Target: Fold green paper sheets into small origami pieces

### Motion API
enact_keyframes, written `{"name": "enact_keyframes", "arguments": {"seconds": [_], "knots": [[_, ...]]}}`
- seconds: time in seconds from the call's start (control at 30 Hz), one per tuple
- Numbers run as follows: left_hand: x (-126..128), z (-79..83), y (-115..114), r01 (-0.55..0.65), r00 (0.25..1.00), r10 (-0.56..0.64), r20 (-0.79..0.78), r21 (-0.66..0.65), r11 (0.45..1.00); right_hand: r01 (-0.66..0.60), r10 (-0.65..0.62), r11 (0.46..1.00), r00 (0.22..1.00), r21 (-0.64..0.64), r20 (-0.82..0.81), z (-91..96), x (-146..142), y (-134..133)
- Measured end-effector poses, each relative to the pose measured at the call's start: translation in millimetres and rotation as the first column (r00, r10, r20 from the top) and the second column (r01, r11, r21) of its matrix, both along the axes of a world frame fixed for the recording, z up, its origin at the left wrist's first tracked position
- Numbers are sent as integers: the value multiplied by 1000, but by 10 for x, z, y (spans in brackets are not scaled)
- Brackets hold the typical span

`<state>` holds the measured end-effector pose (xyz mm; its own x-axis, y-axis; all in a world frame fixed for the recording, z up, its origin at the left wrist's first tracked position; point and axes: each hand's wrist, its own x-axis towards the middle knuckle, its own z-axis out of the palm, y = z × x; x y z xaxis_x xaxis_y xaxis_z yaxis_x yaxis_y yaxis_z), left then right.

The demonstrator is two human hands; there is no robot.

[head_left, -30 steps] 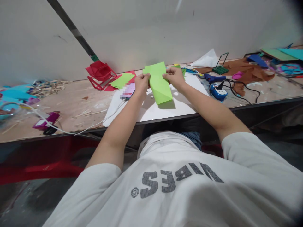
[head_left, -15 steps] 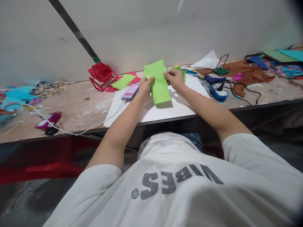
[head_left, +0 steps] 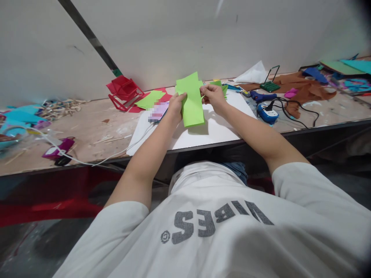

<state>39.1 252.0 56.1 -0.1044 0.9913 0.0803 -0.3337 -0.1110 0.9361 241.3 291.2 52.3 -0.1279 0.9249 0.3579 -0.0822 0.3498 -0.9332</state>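
A strip of light green paper [head_left: 193, 106] is held up above a white board [head_left: 176, 141] on the table. My left hand [head_left: 176, 106] grips its left edge, thumb on the near face and fingers behind. At the right edge, the thumb and fingers of my right hand [head_left: 213, 95] are pinched on the paper. A second green layer shows just behind the strip's upper right side. Beside my left hand lies a phone [head_left: 158, 112] with a pale purple screen, a white cable running from it. More green paper [head_left: 147, 99] lies past the phone, over red sheets.
A small red model chair [head_left: 124, 92] stands at the back left. Wooden sticks [head_left: 62, 109] and a purple device [head_left: 59, 148] are further left. To the right are a blue glue gun [head_left: 264, 96], a blue power socket [head_left: 268, 114] with black cords, and brown scraps [head_left: 295, 87].
The green paper has turned slightly, its lower end swinging to the left, and looks narrower. Both hands have stayed on it and have barely moved.
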Motion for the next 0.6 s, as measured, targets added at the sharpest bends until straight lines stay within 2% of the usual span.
{"name": "enact_keyframes", "arguments": {"seconds": [0.43,0.6], "knots": [[-32,-31,43,24,1000,-24,10,-11,1000,-36,37,999,998,-28,43,160,-65,-167],[-15,-7,19,29,1000,-29,8,-16,999,-18,18,1000,1000,-6,12,112,-74,-131]]}}
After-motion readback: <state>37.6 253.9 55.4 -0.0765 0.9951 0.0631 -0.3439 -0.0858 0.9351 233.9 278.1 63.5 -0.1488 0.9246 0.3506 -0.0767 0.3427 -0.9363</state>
